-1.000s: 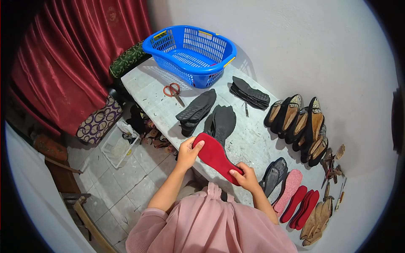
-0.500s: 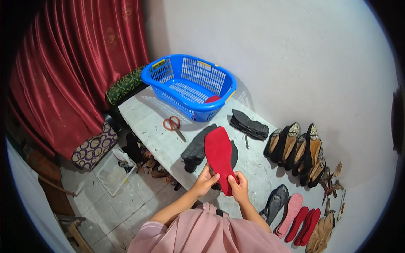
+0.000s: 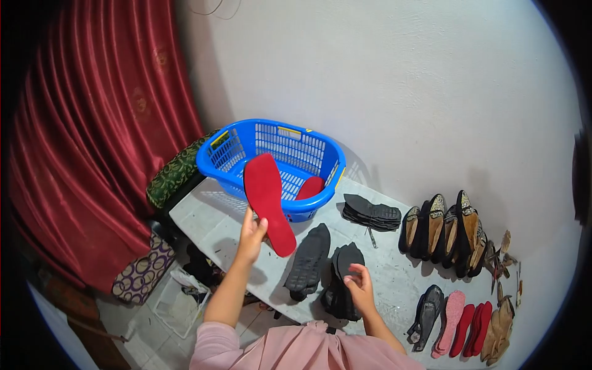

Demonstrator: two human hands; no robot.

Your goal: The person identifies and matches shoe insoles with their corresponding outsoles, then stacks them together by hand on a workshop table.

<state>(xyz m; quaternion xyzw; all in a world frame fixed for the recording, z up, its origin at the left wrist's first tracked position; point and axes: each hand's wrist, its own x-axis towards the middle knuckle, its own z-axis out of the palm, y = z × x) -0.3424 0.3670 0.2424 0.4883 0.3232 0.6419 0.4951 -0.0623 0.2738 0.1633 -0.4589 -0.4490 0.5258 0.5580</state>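
My left hand point(image 3: 251, 237) holds a red insole point(image 3: 266, 200) by its lower edge, thumb on top, in front of the blue basket point(image 3: 246, 180). Another red insole point(image 3: 310, 187) lies inside the basket. My right hand point(image 3: 361, 287) is over the edge of a stack of black soles point(image 3: 339, 277), its fingers apart with nothing visible between them. To the left of that stack is a second pile of black soles point(image 3: 308, 262).
Farther back lies another black sole stack point(image 3: 371, 213). Black flats point(image 3: 435, 228) stand at the right, above grey soles point(image 3: 427, 316), pink insoles point(image 3: 450, 320), red insoles point(image 3: 476, 330) and tan pieces point(image 3: 498, 333). A red curtain point(image 3: 105, 142) hangs at the left.
My left hand has carried the red insole left, toward the basket. My right hand has let go of it and moved right, over the black soles. The view has shifted.
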